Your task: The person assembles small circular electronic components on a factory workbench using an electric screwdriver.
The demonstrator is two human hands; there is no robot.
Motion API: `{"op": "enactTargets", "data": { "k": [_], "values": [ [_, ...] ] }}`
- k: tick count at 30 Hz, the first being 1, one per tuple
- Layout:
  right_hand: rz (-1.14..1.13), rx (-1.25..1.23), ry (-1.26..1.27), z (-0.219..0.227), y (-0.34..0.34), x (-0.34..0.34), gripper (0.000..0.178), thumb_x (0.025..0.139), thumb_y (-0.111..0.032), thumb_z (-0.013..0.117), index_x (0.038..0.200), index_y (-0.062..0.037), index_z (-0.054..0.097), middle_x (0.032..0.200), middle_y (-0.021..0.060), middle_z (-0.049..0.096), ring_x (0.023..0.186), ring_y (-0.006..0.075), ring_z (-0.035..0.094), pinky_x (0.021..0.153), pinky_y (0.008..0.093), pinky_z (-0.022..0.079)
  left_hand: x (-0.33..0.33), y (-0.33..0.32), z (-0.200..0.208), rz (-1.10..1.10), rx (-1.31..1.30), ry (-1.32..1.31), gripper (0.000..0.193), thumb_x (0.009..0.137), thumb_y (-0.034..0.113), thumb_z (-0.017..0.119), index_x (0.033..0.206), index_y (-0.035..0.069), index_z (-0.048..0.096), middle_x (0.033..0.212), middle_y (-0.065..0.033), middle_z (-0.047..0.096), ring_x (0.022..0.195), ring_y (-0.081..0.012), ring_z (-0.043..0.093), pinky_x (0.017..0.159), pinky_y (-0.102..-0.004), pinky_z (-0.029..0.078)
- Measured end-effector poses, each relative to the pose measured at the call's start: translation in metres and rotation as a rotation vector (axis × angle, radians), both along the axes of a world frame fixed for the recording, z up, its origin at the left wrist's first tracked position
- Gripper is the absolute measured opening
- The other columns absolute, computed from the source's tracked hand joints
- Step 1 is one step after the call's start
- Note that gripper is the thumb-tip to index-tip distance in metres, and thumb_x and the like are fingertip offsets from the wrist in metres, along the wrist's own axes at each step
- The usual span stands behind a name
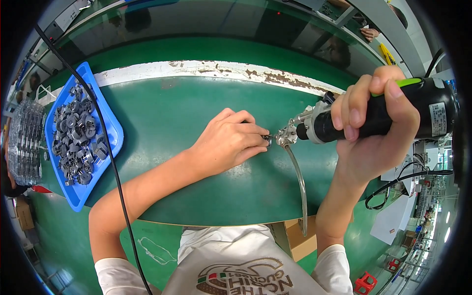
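Note:
My left hand (230, 140) rests on the green table (187, 113), its fingertips pinching a small dark metal part (267, 140). My right hand (378, 115) grips a black power screwdriver (388, 115) with a green top, held sideways. Its metal nose (286, 135) points left and nearly touches the small part. A clear tube (298, 182) hangs down from the nose toward my body.
A blue tray (112, 129) with several small grey parts lies at the table's left. A black cable (105, 142) crosses over it. Clear plastic trays (23, 142) stack at far left. A cardboard box (295, 236) sits below the table's edge. Another person's hand (368, 33) shows far back right.

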State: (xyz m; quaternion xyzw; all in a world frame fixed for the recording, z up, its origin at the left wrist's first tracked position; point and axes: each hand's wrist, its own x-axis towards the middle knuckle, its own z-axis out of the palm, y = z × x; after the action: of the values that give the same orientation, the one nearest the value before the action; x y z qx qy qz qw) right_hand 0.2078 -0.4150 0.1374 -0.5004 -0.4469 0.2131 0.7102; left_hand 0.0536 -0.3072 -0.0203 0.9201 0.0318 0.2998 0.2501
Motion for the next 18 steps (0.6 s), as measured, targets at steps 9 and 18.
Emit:
{"op": "enactTargets", "data": {
  "k": [9, 18],
  "values": [
    [-0.033, 0.001, -0.017, 0.000, 0.006, -0.002, 0.023, 0.098, -0.025, 0.049, 0.092, -0.0032, 0.053, 0.059, 0.0046, 0.048, 0.043, 0.0101, 0.036, 0.046, 0.0271, 0.038, 0.000, 0.000, 0.001, 0.006, 0.003, 0.006, 0.015, 0.080, 0.019, 0.083, 0.094, 0.012, 0.082, 0.104, 0.0027, 0.078, 0.096, -0.0176, 0.064, 0.078, -0.0338, 0.047],
    [-0.123, 0.003, -0.029, -0.002, 0.024, -0.002, 0.025, 0.100, -0.026, 0.052, 0.096, -0.0020, 0.059, 0.059, 0.0039, 0.047, 0.044, 0.0084, 0.033, 0.048, 0.0264, 0.035, 0.000, -0.001, 0.001, 0.022, 0.000, -0.004, 0.015, 0.080, 0.019, 0.083, 0.093, 0.012, 0.082, 0.103, 0.0020, 0.078, 0.096, -0.0177, 0.064, 0.076, -0.0339, 0.047]
  ]
}}
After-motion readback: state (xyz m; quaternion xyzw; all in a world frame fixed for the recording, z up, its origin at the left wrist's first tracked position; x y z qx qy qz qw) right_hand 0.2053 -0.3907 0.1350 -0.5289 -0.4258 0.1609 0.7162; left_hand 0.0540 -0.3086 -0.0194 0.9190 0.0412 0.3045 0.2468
